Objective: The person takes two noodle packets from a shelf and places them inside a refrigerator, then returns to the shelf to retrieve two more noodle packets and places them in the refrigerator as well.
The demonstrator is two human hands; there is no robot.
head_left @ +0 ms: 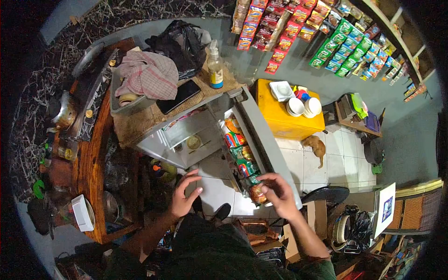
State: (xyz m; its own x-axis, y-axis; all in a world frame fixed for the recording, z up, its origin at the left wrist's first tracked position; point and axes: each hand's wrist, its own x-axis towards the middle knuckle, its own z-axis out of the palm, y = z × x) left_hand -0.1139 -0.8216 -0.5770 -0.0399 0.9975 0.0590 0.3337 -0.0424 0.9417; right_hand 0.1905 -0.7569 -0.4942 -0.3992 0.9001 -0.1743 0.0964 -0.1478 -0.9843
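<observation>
A small grey fridge stands with its door [266, 135] swung out to the right. Packets [240, 140] in green, orange and red wrappers line the door shelf. At the near end of that row, my right hand [280, 196] has its thumb and fingers curled on a brown-and-red packet [257, 193]. My left hand [185, 193] is held in front of the opening, fingers apart and holding nothing. Inside the fridge, a round container [193, 142] sits on the white interior.
A phone [179, 97], a spray bottle [215, 65] and a checked cloth [148, 74] lie or stand on the fridge top. White bowls [303, 107] rest on a yellow box [275, 121]. A ginger cat [316, 148] is on the tiles. A wooden counter [93, 182] runs along the left.
</observation>
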